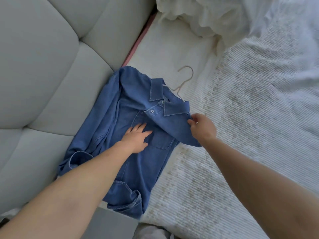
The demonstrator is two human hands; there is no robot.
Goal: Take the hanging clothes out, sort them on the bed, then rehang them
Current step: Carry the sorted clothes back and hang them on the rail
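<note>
1. Your left hand (135, 138) lies flat on the chest of the denim shirt (131, 128), fingers straight and spread, pressing the cloth just beside the chest pocket (161, 141).
2. Your right hand (202, 129) pinches the shirt's shoulder edge just below the collar (174, 107), thumb and fingers curled round the fabric, lifting that edge slightly off the bed.
3. The two hands are apart, one on each side of the pocket.
4. The shirt lies front-up on the bed (241, 135), buttoned at the neck, its left side against the padded headboard (51, 75). One sleeve is bunched along that side; a cuff (131, 197) is folded near the hem.
5. A hanger (185, 78) is inside the shirt: its hook sticks out from the collar and rests on the mattress cover.
6. A crumpled white duvet (207, 16) is heaped at the top, well apart from the shirt.
</note>
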